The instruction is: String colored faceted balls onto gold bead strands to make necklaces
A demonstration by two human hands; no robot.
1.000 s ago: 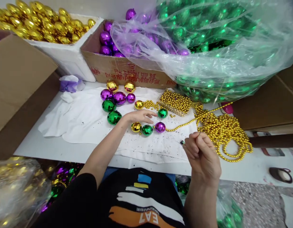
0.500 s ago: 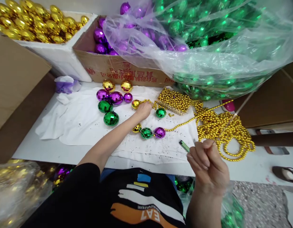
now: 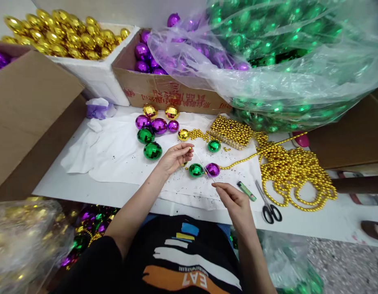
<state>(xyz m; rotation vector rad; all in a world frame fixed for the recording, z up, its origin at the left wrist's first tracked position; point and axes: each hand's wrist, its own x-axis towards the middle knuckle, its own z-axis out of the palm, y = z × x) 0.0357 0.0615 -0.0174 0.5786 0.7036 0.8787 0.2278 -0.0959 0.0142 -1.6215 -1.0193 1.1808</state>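
My left hand (image 3: pixel 175 158) is closed in a pinch on a small gold bead (image 3: pixel 190 148) above the white cloth (image 3: pixel 115 171). From the bead a thin clear thread (image 3: pixel 202 165) runs taut to my right hand (image 3: pixel 234 204), whose thumb and fingertips pinch it. Below the thread lie a green faceted ball (image 3: pixel 196 170) and a purple faceted ball (image 3: pixel 212 169), joined to a gold bead strand (image 3: pixel 239 163). A gold ball near the green one is mostly hidden by my left hand. Loose gold beads (image 3: pixel 198 134) lie beside another gold ball (image 3: pixel 183 134).
Scissors (image 3: pixel 269 206) and a green cutter (image 3: pixel 246 190) lie right of my right hand. A clear box of gold beads (image 3: pixel 231 131) and heaped gold strands (image 3: pixel 294 167) are beyond. Behind stand a carton (image 3: pixel 170 92) of purple balls and a plastic bag (image 3: pixel 287 85) of green ones.
My left hand has moved back from the loose beads toward me with a gold bead. My right hand has come left and inward with the thread, uncovering the scissors.
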